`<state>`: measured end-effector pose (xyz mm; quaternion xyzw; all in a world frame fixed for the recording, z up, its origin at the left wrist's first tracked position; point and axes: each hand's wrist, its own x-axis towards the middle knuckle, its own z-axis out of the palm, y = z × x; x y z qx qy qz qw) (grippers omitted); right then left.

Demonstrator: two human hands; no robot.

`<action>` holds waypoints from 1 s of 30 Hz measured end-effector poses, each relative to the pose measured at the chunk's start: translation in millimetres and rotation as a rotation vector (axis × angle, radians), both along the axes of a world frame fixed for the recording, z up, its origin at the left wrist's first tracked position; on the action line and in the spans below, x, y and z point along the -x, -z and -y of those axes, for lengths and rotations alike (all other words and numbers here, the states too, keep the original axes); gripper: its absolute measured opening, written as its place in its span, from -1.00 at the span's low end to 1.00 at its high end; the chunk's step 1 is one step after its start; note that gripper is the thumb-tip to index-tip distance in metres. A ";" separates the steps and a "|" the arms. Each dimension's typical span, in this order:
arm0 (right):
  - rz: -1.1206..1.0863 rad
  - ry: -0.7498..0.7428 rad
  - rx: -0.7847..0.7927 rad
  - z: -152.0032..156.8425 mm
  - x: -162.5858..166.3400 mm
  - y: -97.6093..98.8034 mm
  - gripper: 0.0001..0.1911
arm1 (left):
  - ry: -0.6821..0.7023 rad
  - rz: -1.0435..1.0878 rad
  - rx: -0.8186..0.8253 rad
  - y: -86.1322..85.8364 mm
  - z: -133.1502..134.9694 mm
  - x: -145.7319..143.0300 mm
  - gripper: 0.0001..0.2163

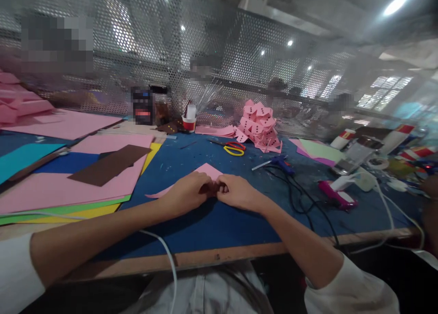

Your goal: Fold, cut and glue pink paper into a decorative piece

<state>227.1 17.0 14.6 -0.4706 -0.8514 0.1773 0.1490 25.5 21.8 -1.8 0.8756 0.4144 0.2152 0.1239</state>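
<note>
A sheet of pink paper (207, 169) lies on the blue tabletop, partly hidden under my hands. My left hand (191, 190) is closed on its near edge, fingers curled in. Right beside it, my right hand (239, 193) pinches the same paper, and the fingertips of both hands meet. One long corner of the paper sticks out to the left below my left wrist. Beyond my hands lie scissors (234, 148) with red and yellow handles. To the right is a blue glue gun (283, 163) with its black cord.
Stacked coloured sheets (112, 186) with a brown strip (111, 165) on top cover the left side. A folded pink paper piece with dark dots (258, 125) stands at the back near a paper cup (189, 122). A magenta tool (337, 195), cords and a mesh screen (143, 40) surround the area.
</note>
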 end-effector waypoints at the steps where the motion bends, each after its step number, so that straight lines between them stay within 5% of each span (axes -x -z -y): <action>1: 0.003 0.005 0.001 0.3 0.3 -0.4 -0.92 | 0.012 0.015 -0.013 0.2 1.0 0.1 -0.91; 15: -0.104 -0.024 0.158 2.1 -9.4 -10.6 -0.79 | 0.005 0.154 0.180 -0.2 -0.3 -2.6 -0.89; 30: -0.017 0.031 0.041 2.8 -1.8 -5.1 -0.88 | -0.071 0.093 0.123 -5.7 4.6 -8.1 -0.89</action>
